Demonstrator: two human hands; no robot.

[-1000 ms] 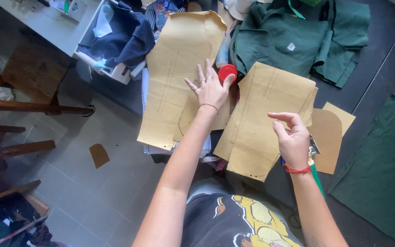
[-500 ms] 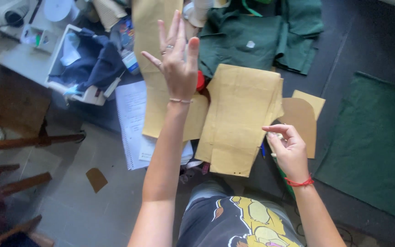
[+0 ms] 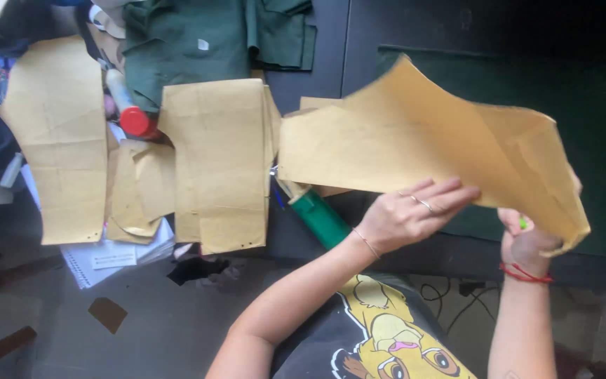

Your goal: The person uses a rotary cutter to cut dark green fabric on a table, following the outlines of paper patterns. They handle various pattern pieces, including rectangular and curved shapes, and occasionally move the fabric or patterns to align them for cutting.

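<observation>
A large brown paper pattern piece is lifted above the dark table, curled over at its right end. My left hand lies with fingers spread along its lower edge, a ring on one finger. My right hand, with a red cord at the wrist, grips the paper's right end from below. Under the sheet lies dark green cloth. A green-handled tool rests on the table just left of my left hand.
More brown pattern pieces lie to the left, with a red-capped tube between them. Folded green garments sit at the back. A notebook hangs over the table's near edge above the tiled floor.
The view has swung right. Both hands have left the pattern pieces on the left and now hold one large sheet raised over the green cloth.
</observation>
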